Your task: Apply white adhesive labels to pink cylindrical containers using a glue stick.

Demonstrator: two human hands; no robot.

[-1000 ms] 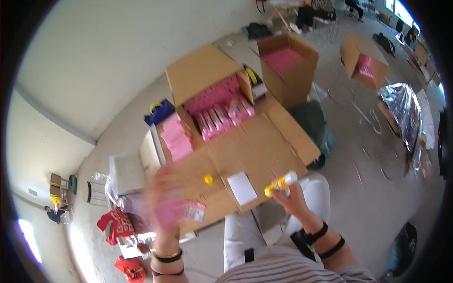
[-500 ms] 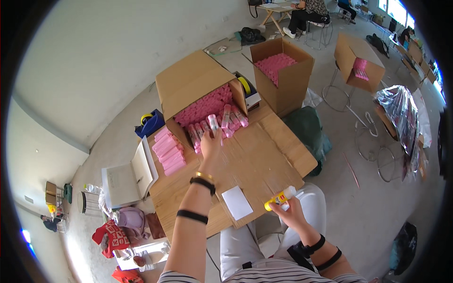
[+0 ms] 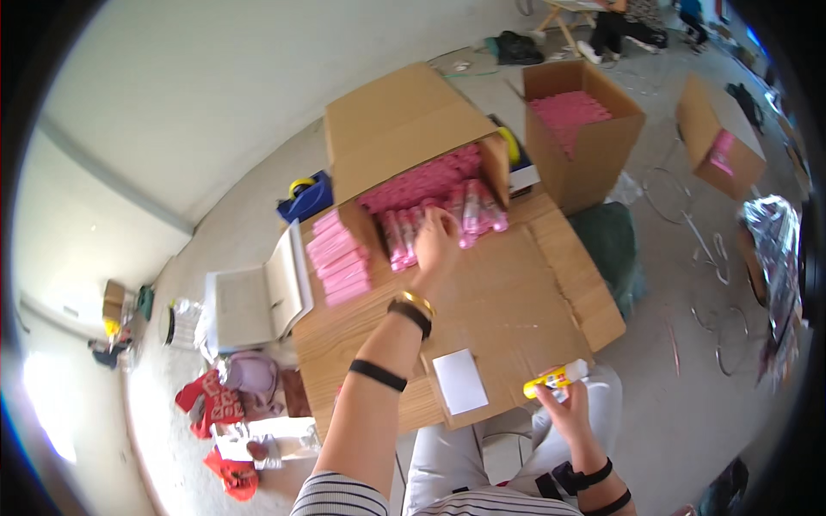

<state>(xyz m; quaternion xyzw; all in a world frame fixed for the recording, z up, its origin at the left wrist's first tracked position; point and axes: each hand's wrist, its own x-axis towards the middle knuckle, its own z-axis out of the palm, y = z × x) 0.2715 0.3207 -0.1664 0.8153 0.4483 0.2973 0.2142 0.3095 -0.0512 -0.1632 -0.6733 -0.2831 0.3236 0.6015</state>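
Observation:
Over the row of clear-ended, pink-wrapped tubes (image 3: pixel 401 236) at the mouth of the cardboard box reaches my left hand (image 3: pixel 437 241). Its fingers are curled among the tubes, and what they grip is hidden and slightly blurred. My right hand (image 3: pixel 568 415) is closed around a yellow glue stick (image 3: pixel 551 379) with a pale, translucent cap, held beyond the table's near edge above my leg. Between the two hands a white sheet of paper (image 3: pixel 460 381) lies on the flattened cardboard. Behind the row, pink tubes fill the tipped box (image 3: pixel 404 112).
Pink tubes (image 3: pixel 338 258) are stacked left of the box, beside an open folder (image 3: pixel 249 305). Blue tape dispensers (image 3: pixel 305 198) stand behind. A second carton (image 3: pixel 585 155) of pink pieces is at the back right, near a green bag (image 3: pixel 602 249).
Earlier my left hand held a pink tube up above the row; now it is lower among the tubes. The whole view has shifted. My right hand still holds the glue stick.

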